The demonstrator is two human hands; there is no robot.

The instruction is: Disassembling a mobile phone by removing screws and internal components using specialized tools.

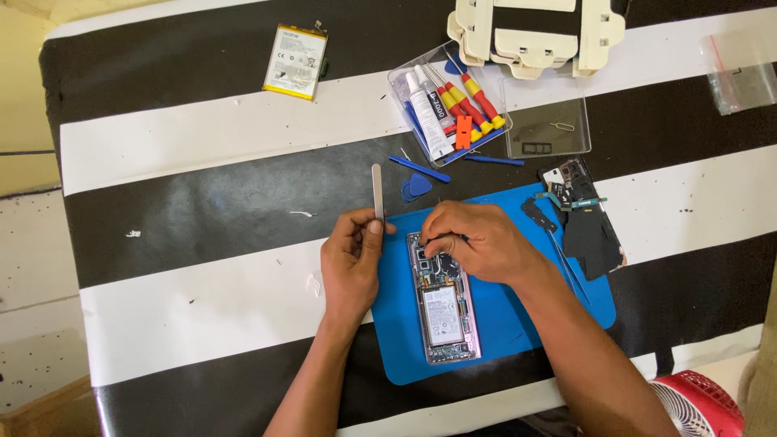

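Blue mat (502,324) under opened phone (443,301); left hand (350,263) gripping metal strip (377,191), right hand (473,240) pinching thin tool over phone.

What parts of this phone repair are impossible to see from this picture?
Head view only:
- Upper end of the opened phone: covered by the right hand.
- Thin dark tool in the right hand's fingers: its tip is hidden under them.
- Tiny parts in the clear tray lid: too small to identify.
- Red fan: cut off by the frame's bottom edge.

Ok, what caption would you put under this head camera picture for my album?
Right hand works inside an opened phone on a blue mat; left hand holds a flat metal tool.
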